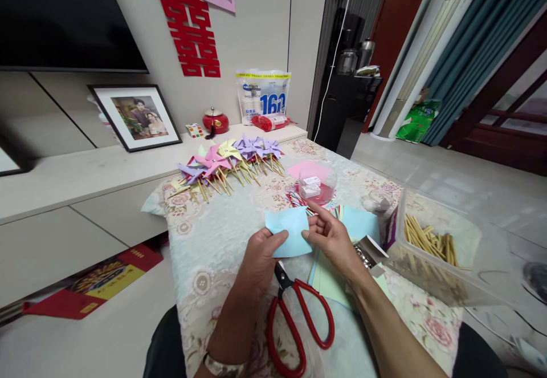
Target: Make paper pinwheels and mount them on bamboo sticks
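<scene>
Light blue paper square (pixel 290 235) held up over the table, roughly mid-view, near edge just beyond the scissors. Left hand (pixel 261 255) pinches it at the left, thumb on the face, fingers behind; right hand (pixel 332 240) has the right edge between thumb and curled fingers, index sticking out past the sheet. Both grips narrow, both on the same sheet. Patterned band (pixel 222 366) on left wrist. Scissors (pixel 285 282) with red loop handles lie between the forearms, blade end hidden by hand and paper. Right forearm crosses over pale green paper (pixel 331 284); more blue paper (pixel 361 223) beyond it. Small open box (pixel 372 254) of shiny metallic bits beside the right wrist. Past the hands: clear round tub (pixel 327 184) with a small white box (pixel 310 189) at it, pink paper (pixel 305 168) behind. Far right, clear plastic bin (pixel 427 287) holding wooden sticks (pixel 429 241). Far left of table, pile of pinwheels (pixel 228 158), purple, pink, yellow, on sticks. Floral tablecloth (pixel 226 224) under it all. Cabinet behind: framed photo (pixel 139 117), color cube (pixel 194 131), red jar (pixel 216 122), bag of cups (pixel 262 96), red packet (pixel 272 121).
</scene>
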`<state>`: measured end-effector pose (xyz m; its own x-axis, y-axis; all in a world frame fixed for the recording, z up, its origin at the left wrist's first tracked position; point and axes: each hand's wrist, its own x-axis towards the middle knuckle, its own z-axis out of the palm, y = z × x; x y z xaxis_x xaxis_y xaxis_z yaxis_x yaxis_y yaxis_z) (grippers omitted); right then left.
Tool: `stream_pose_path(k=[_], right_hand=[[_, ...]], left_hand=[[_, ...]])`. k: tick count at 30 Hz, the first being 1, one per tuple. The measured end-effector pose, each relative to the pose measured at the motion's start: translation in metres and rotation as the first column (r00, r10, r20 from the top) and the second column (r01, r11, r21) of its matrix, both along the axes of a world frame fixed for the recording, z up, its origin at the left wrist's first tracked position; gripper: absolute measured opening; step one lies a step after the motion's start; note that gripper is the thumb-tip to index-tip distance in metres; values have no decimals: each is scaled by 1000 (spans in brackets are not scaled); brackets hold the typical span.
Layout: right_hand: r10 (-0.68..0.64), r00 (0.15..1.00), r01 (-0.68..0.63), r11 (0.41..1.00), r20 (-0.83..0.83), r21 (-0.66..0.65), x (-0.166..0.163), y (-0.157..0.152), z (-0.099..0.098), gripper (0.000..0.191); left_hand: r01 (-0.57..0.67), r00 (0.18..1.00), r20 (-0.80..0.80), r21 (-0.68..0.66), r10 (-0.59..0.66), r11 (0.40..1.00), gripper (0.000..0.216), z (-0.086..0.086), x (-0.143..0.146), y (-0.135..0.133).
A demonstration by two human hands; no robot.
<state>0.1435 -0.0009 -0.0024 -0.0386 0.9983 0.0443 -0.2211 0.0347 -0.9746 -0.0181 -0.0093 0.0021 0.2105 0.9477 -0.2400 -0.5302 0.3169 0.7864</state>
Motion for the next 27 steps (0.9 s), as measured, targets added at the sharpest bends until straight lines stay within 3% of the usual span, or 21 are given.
stream_pose_path(k=[4,7,11,17,27], right_hand=[[-70,985,46,988,160,148,0,-1,-2,60],[-158,942,57,944,294,325,3,-2,0,51],[-183,891,-44,876,416,480,8,-3,3,28],[-75,830,-240,847,553,475,10,-6,7,17],[-66,777,-326,809,626,490,12,-6,9,19]], left_hand=[[5,1000,9,21,-5,1000,24,4,-2,-1],[-29,999,-17,11,29,1000,19,5,-5,-1],[-66,998,2,-22,66,998,23,-1,-8,2],[-72,997,-2,-15,72,997,24,-5,-6,4],[-96,989,-115,-31,92,995,22,-8,-5,5]])
